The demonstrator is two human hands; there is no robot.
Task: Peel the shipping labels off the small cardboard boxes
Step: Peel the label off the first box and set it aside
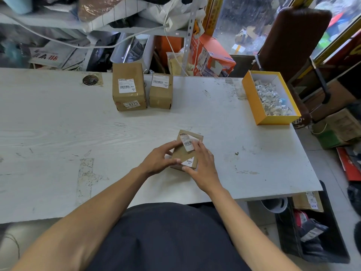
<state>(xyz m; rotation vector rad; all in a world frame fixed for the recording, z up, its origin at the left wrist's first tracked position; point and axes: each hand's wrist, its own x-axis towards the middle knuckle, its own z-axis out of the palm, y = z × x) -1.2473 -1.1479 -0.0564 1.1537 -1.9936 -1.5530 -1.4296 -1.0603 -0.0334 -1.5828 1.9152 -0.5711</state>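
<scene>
Both hands worked on one small cardboard box [182, 153] at the near middle of the counter [58, 133]. Left hand [159, 158] gripped the box's left side, fingers curled over its upper edge and thumb at its lower corner. Right hand [203, 167] held the right side, fingertips pinching a partly lifted shipping label [188, 143], which stood curled away from the box top. A second white sticker [189, 162] reading MXRC 03 remained flat on the box near the right thumb.

Farther back on the counter stood two more brown boxes, just beside each other: a taller box [129, 89] bearing a barcode label and a 0275 sticker, and a shorter box [161, 91] with one label on top. At the right rear edge sat a yellow tray [257, 106] holding crumpled paper scraps [271, 98].
</scene>
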